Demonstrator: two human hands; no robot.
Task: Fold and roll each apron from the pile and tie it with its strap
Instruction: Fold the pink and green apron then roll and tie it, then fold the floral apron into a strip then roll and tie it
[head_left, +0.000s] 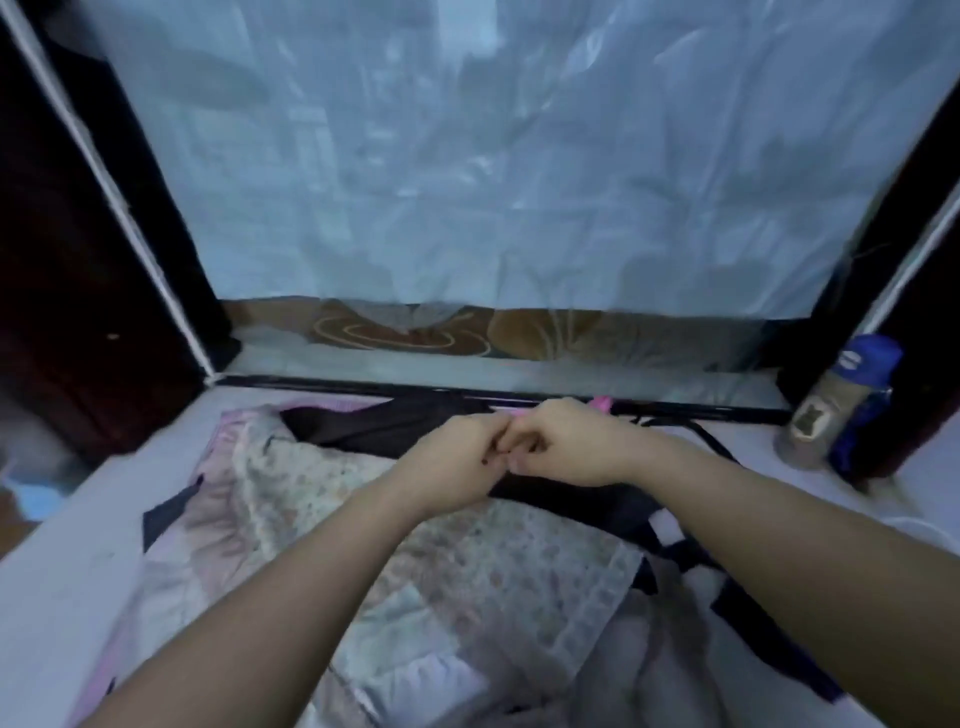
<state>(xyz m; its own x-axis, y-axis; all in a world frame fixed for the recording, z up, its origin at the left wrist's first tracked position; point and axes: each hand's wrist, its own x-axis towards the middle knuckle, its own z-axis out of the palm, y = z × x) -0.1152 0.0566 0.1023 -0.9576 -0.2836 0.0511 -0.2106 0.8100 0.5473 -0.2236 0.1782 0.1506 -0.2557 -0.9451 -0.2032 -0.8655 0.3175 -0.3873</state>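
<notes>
Aprons: floral pile (467, 561) spread across white table (62, 561); black apron (374, 426) at the far edge, partly under the hands. Left hand (452, 467) and right hand (566, 447): fingers curled, knuckles touching above black apron; whether they grip anything cannot be told. Blue-capped container (831, 405) stands far right.

left hand (456, 462), right hand (574, 448) touching over dark apron (363, 427)

Single view here, worn on the head, wide-angle, looking forward and down. It sits close over the worktop (78, 545), with a plastic sheet (467, 182) filling the far half.
</notes>
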